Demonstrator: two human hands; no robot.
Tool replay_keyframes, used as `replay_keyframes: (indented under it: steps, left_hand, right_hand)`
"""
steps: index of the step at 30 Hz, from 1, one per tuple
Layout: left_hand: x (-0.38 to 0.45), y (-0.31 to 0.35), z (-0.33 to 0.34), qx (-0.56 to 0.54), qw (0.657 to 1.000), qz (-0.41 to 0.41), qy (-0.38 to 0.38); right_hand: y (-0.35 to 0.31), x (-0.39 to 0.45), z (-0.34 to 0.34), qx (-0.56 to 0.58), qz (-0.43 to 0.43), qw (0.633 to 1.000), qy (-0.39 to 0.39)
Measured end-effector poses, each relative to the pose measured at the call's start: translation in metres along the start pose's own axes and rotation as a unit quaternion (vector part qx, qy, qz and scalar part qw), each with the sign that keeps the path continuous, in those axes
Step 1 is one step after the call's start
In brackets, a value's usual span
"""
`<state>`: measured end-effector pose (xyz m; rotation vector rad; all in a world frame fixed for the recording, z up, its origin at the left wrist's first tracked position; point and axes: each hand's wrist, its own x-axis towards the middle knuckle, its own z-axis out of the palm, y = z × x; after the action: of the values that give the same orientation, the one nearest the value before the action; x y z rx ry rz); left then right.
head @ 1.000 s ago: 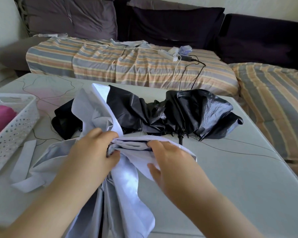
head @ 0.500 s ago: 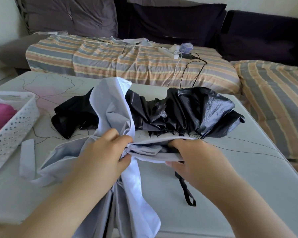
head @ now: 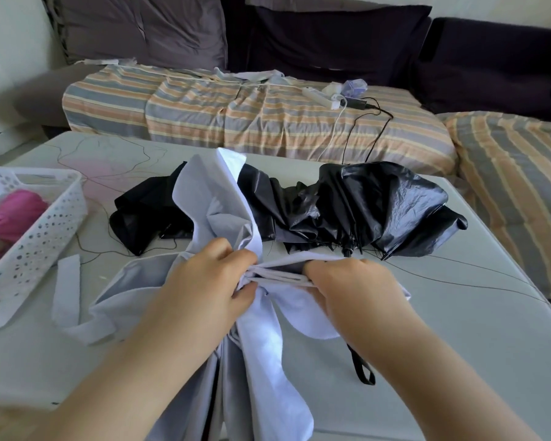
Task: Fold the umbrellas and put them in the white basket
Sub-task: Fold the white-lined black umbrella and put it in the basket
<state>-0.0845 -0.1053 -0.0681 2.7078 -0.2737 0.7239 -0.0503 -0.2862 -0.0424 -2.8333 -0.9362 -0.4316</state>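
A pale lilac-white umbrella (head: 261, 342) lies in front of me on the grey table (head: 442, 329), its cloth loose and bunched. My left hand (head: 210, 281) grips a gathered bundle of its folds. Close beside it, my right hand (head: 350, 284) pinches the same pleats from the right. Its white closing strap (head: 66, 291) trails to the left. Behind it a black umbrella (head: 379, 211) lies collapsed and unrolled, and a black wrist loop (head: 361, 367) shows near my right forearm. The white perforated basket (head: 42, 240) stands at the left edge with a pink umbrella (head: 7, 218) inside.
A sofa bed with a striped cover (head: 268, 122) runs behind the table, with dark cushions (head: 331, 39) at the back. A white power strip (head: 320, 97) and black cables lie on it. The table's right edge drops off toward another striped cushion (head: 522, 173).
My hands have drawn closer together on the pale umbrella's folds, gathering the pleats tighter. The upright flap of cloth rose, then settled lower. The black wrist loop came into view.
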Motion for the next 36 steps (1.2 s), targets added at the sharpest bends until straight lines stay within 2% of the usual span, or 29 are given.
replay_keyframes:
  steps: [1,3,4,9,11,14,15,20,24,26,28,30,32,33,36]
  left_hand:
    - [0.0,0.0,0.0,0.001,1.0,0.001,0.0]
    - [-0.002,0.001,-0.001,0.004,1.0,0.004,-0.004]
    - [-0.002,0.003,-0.001,0.005,1.0,0.004,-0.009]
    - [-0.004,0.011,0.0,0.014,1.0,0.015,-0.016]
    - [-0.003,0.007,-0.001,0.027,0.999,0.023,-0.008]
    - [-0.002,0.001,-0.004,0.025,0.999,0.023,-0.014]
    - [-0.002,0.0,-0.004,0.026,0.999,0.027,-0.014]
    - [-0.004,0.0,-0.006,0.019,0.998,0.054,-0.028]
    - [-0.006,0.0,-0.009,0.058,0.996,0.048,-0.037]
    - [-0.007,-0.002,-0.011,0.07,0.996,0.036,-0.039]
    - [-0.009,-0.004,-0.014,0.077,0.996,0.02,-0.034]
    - [-0.009,-0.007,-0.016,0.073,0.997,0.013,-0.025]
    - [-0.008,-0.011,-0.018,0.064,0.998,0.013,-0.016]
    - [-0.007,-0.013,-0.018,0.061,0.998,0.013,-0.012]
    - [-0.007,-0.019,-0.018,0.041,0.999,0.012,-0.007]
  right_hand:
    - [0.002,0.0,-0.002,-0.021,0.01,0.998,-0.052]
    - [0.011,-0.007,-0.007,0.027,0.033,0.991,-0.127]
    - [0.012,-0.009,-0.008,0.062,0.042,0.987,-0.141]
    - [-0.004,-0.011,0.022,0.173,-0.004,0.979,-0.109]
    - [0.0,-0.012,0.025,0.154,0.031,0.978,-0.137]
    - [0.009,-0.014,0.012,0.088,0.104,0.946,-0.295]
    - [0.009,-0.015,0.006,0.07,0.11,0.94,-0.315]
    - [0.009,-0.023,-0.007,0.032,0.096,0.934,-0.342]
    - [0.008,-0.027,-0.008,0.054,0.06,0.92,-0.384]
    - [0.005,-0.026,-0.01,0.07,0.051,0.92,-0.382]
    - [0.001,-0.024,-0.012,0.109,0.042,0.933,-0.341]
    - [-0.003,-0.024,-0.012,0.13,0.012,0.96,-0.248]
    - [-0.004,-0.025,-0.01,0.087,-0.003,0.981,-0.172]
    - [-0.004,-0.026,-0.009,0.051,0.002,0.985,-0.163]
    - [0.0,-0.023,-0.011,-0.023,0.027,0.973,-0.229]
